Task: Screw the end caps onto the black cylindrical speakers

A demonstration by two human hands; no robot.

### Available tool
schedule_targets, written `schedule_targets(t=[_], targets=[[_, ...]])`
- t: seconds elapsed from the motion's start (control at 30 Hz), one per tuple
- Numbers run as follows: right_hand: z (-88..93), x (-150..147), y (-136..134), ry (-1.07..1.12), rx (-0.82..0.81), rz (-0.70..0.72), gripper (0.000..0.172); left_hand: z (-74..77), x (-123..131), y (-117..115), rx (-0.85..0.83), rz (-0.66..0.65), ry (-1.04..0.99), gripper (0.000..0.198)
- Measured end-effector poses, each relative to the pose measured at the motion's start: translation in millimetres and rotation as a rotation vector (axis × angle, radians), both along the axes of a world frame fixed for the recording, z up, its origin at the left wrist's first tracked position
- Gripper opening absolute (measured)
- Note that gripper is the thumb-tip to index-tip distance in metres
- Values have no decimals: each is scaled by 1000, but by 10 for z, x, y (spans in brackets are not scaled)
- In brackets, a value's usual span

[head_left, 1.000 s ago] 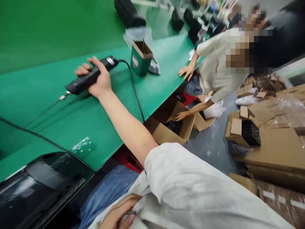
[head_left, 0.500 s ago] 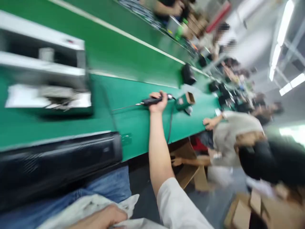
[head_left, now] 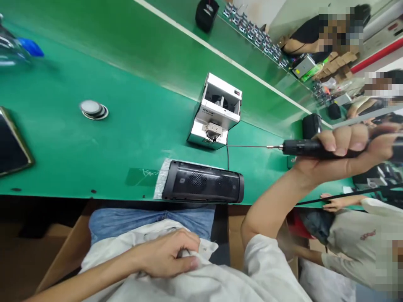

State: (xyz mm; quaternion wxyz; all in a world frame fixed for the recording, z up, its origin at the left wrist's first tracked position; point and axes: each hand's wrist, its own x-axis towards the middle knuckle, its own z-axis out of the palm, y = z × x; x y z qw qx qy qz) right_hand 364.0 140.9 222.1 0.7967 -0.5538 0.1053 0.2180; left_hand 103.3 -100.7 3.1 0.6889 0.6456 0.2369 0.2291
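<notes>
My right hand point(head_left: 343, 147) is wrapped around a black electric screwdriver point(head_left: 297, 147), raised over the bench with its long thin bit level and directed left. The bit's tip appears near the white screw feeder point(head_left: 217, 102); whether they touch I cannot tell. A black speaker-like unit point(head_left: 206, 182) with round grilles lies along the bench's front edge, on white foam wrap point(head_left: 162, 179). Down at my lap, my left hand point(head_left: 168, 253) rests against my shirt point(head_left: 151, 235) with fingers curled; what they hold, if anything, is hidden.
The green bench point(head_left: 126, 142) carries a round tin point(head_left: 92, 109), a phone-like slab point(head_left: 12, 144) and a blue-capped bottle point(head_left: 31, 47) at left. Rows of small parts point(head_left: 255, 33) stand across the bench. A co-worker point(head_left: 352, 239) sits close on the right.
My view has swung, bringing the feeder and speaker-like unit to mid-frame. My right hand, still around the screwdriver, now appears farther right and closer. My left hand stays at my shirt.
</notes>
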Motion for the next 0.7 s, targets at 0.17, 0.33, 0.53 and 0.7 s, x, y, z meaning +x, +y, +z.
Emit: schedule_targets(t=[0.17,0.33,0.53,0.7], targets=[[266,-1072,-157,315,612,364,48,316,-441,145,180,199,-125,52],[62,-1436,-54,66,428,425,47,289,-890,365,603,813,-139,29],[-36,-1527,227,-630,528,633,55,42,-1022,803,580,726,346,125],[-68,-1558,306,-1093,678,877,10,-66,-971,922,532,594,280,135]])
